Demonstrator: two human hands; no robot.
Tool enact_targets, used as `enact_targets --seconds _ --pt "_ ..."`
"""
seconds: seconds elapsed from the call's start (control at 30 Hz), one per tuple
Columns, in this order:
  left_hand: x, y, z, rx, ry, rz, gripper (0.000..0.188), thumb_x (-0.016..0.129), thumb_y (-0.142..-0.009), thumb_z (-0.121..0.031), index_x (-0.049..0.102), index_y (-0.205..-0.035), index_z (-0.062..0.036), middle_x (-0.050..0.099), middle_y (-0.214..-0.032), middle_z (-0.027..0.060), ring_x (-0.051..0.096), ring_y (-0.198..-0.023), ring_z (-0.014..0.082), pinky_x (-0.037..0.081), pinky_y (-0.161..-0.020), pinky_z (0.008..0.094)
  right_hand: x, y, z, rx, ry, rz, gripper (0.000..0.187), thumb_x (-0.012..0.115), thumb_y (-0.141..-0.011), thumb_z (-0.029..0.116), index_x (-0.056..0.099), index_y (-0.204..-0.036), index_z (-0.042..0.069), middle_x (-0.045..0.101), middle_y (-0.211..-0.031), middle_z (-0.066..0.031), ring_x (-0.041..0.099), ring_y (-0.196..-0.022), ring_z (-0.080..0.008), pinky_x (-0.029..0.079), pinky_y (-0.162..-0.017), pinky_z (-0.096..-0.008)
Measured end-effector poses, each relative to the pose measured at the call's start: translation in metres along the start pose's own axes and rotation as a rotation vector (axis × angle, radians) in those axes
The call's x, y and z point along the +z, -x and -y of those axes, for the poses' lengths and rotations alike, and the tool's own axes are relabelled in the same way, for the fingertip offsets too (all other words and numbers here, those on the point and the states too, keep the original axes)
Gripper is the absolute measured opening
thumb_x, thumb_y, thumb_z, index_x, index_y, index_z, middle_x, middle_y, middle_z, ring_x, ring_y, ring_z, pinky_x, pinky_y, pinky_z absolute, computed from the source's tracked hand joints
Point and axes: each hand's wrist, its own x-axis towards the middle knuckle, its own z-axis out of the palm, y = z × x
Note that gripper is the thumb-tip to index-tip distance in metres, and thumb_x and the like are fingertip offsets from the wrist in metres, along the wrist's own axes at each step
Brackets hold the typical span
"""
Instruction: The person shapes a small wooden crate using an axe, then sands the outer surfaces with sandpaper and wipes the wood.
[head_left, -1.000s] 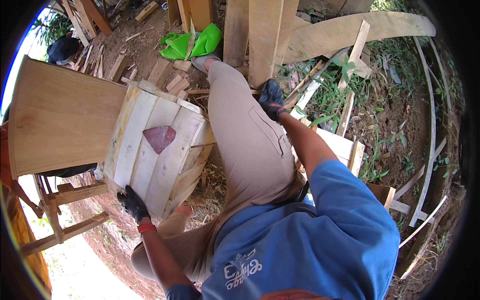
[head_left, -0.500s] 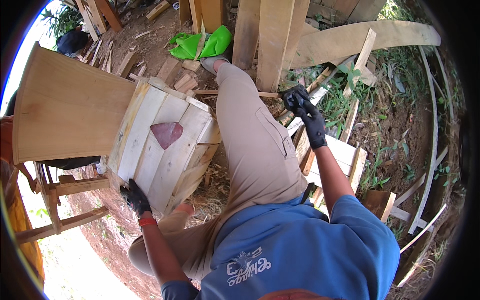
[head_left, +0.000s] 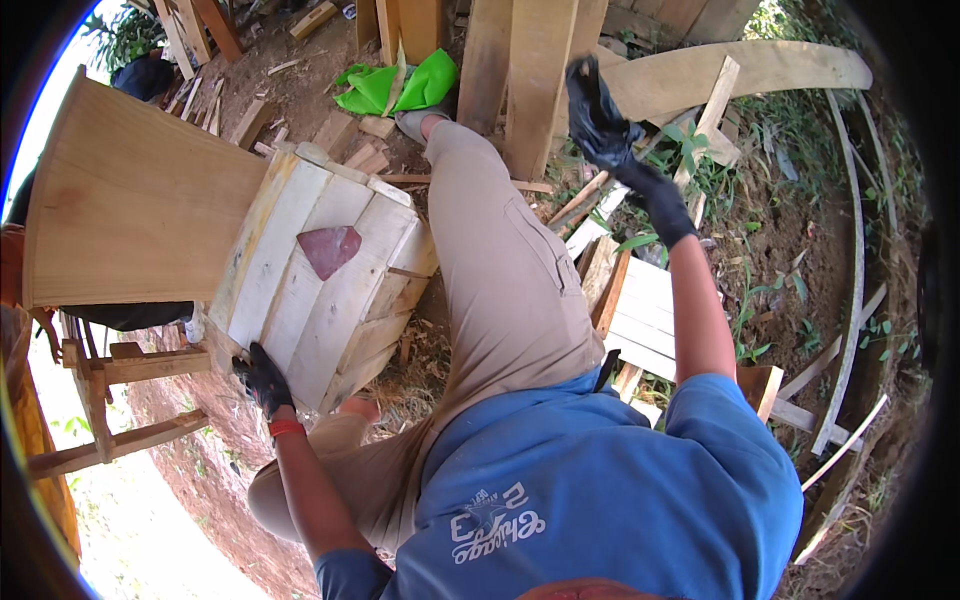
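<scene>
A box of pale wooden slats (head_left: pixel 325 300) lies tilted beside my left leg. On its upper face rests a flat, dull red, angular piece (head_left: pixel 329 251), perhaps sandpaper. My left hand (head_left: pixel 264 383), in a black glove, grips the box's near left edge, with some fingers hidden against the wood. Out to the right, my gloved right hand (head_left: pixel 640 180) is raised and closed around a crumpled, shiny black sheet (head_left: pixel 596 110), which stands up from the fingers. Glove and sheet are both black, so where one ends is hard to see.
A large curved wooden panel (head_left: pixel 140 200) leans at the left, above a wooden frame (head_left: pixel 150 367). Bright green cloth (head_left: pixel 425 82) lies by my foot. Upright boards (head_left: pixel 540 90), a long curved plank (head_left: pixel 750 75) and a white slatted piece (head_left: pixel 640 320) stand or lie around my right side.
My right hand has moved up and away with the black sheet, which now stretches upward. A thin wood strip lies below it. My left hand stays on the box.
</scene>
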Motion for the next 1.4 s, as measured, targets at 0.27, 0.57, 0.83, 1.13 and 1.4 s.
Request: enact_targets --seconds 0.27,0.57,0.83,1.13,1.4 --pt "0.009 0.006 -0.021 0.005 -0.007 0.035 0.089 0.054 -0.103 -0.063 0.033 -0.161 0.0008 0.052 -0.153 0.0316 0.057 -0.136 0.0439 0.048 -0.111 0.0487 -0.044 0.046 -0.163 0.357 1.237 -0.023 0.099 0.071 -0.084 0.069 0.044 -0.156 0.006 0.071 -0.132 -0.0217 0.068 -0.123 -0.0396 0.053 -0.103 -0.0479" --pt "-0.017 0.016 -0.002 0.023 -0.028 -0.08 0.091 0.056 -0.101 -0.06 0.035 -0.159 0.0067 0.045 -0.157 0.0349 0.046 -0.144 0.0489 0.04 -0.119 0.0513 -0.014 0.087 -0.275 0.503 0.91 -0.109 0.057 0.072 -0.091 0.053 0.073 -0.11 0.0 0.078 -0.102 -0.0201 0.075 -0.099 -0.0355 0.057 -0.085 -0.0471" --pt "-0.014 0.015 -0.027 -0.037 -0.015 -0.087 0.087 0.056 -0.098 -0.061 0.041 -0.158 0.001 0.06 -0.142 0.0327 0.061 -0.129 0.0482 0.05 -0.107 0.0547 -0.081 -0.011 -0.258 0.426 0.426 0.131 0.026 0.054 -0.101 0.034 0.066 -0.087 0.015 0.064 -0.075 -0.0047 0.062 -0.068 -0.0251 0.05 -0.063 -0.0437" --pt "-0.015 0.02 -0.026 -0.029 0.028 -0.113 0.089 0.061 -0.097 -0.056 0.038 -0.158 0.0051 0.051 -0.153 0.0321 0.053 -0.14 0.0449 0.045 -0.115 0.0513 -0.003 0.081 -0.194 0.404 0.282 -0.289 0.037 0.064 -0.09 0.021 0.046 -0.058 0.019 0.043 -0.055 0.0003 0.041 -0.048 -0.0155 0.032 -0.049 -0.0369" --pt "-0.016 0.023 -0.028 0.022 -0.057 -0.176 0.086 0.061 -0.098 -0.056 0.042 -0.154 0.0061 0.054 -0.149 0.0323 0.055 -0.138 0.0442 0.047 -0.112 0.0514 0.01 0.077 -0.168 0.305 0.239 -0.207 0.041 0.071 -0.093 0.03 0.044 -0.064 0.019 0.038 -0.054 0.0018 0.038 -0.043 -0.0158 0.029 -0.044 -0.0363"
